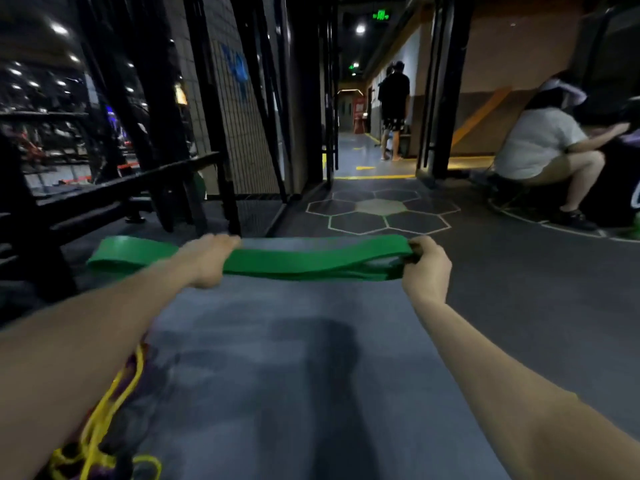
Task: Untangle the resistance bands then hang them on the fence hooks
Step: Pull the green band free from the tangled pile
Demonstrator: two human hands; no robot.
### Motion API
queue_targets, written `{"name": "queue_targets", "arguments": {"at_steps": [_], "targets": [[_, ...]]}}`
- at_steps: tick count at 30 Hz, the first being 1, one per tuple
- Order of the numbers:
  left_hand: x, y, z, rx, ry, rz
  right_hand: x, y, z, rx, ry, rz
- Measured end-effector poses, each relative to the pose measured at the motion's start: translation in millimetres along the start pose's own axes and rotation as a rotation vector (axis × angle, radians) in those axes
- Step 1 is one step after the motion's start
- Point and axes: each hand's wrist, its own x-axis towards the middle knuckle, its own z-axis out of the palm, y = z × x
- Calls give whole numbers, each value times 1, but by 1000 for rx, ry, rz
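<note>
A tangle of yellow and purple bands (pixel 100 431) was noted at the lower left, hanging beneath the left forearm; whether it touched the floor (pixel 311 358) could not be told. The green band (pixel 294 263) was held out ahead of the body, clear of the floor, its long axis running left to right across the view. Its free loop end projected beyond the left hand (pixel 207 259), toward the black mesh fence (pixel 239 133). The left hand was curled over the band partway along its length. The right hand (pixel 427 265) was pinching the band's right end, fingers wrapped round the folded layers. The left hand was judged nearer the fence; no hooks could be made out. Blue markings on the fence panel and a green overhead sign (pixel 380 15) were observed, neither legible.
</note>
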Motion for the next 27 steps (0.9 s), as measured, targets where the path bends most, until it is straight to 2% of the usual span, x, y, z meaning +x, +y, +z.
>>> {"name": "queue_targets", "arguments": {"at_steps": [6,13,16,18,20,22,23,25,27], "targets": [[42,80,126,-184,-132,69,9,117,13,-143,-27,108],[57,106,157,-563,-157,62,10,157,5,-296,-78,80],[55,105,159,-582,-169,75,4,149,1,-485,-120,-85],[55,106,160,-576,-177,72,-5,135,2,-578,-71,-316],[54,108,160,-589,-174,69,-22,110,13,-565,-82,-596],[53,108,159,-589,-154,69,-42,81,39,-492,-209,-751],[52,108,158,-580,-146,70,-52,68,55,-451,-324,-728],[52,108,159,-570,-138,76,-70,57,85,-424,-536,-558],[54,108,161,-574,-135,88,-79,64,107,-455,-598,-429]]}}
